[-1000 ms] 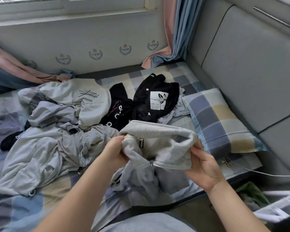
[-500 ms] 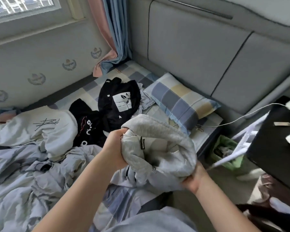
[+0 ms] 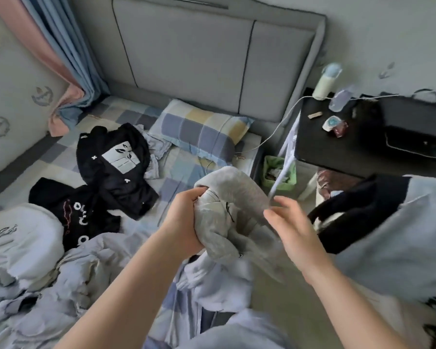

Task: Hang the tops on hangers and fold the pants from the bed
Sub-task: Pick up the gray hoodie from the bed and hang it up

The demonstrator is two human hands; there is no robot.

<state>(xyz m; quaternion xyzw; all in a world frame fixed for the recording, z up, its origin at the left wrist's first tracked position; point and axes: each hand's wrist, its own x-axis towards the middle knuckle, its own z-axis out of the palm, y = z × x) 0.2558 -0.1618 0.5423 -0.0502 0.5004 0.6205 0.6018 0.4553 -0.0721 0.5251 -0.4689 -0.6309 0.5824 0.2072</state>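
A grey padded headboard [image 3: 186, 66] fills the far side, with the bed [image 3: 181, 170] in its blue, yellow and grey checked sheet running from it toward the lower left. A heap of pale rumpled clothes [image 3: 35, 285] covers the near left part of the bed, a white printed top [image 3: 23, 238] lying on its far edge. To the right of the bed stands a black nightstand [image 3: 350, 147], and pink and blue curtains [image 3: 68, 59] hang at the upper left. A checked pillow [image 3: 199, 129] lies against the headboard. Beside it is a black top with a white square print [image 3: 116, 162]; a second black top with white lettering [image 3: 68, 210] lies just beside that one, between it and the white top. The grey garment [image 3: 237, 195] is off the sheet, bunched up in the air above the bed's near edge. The left hand [image 3: 184, 222] grips it, fingers curled tightly into the cloth. The right hand [image 3: 295, 230] is motion-blurred in front of the garment, fingers loosely spread and holding nothing I can make out; whether it touches the cloth I cannot tell. Smaller things: a green bin [image 3: 275, 170] between bed and nightstand, and a white cable [image 3: 280, 127] from the nightstand to the bed.
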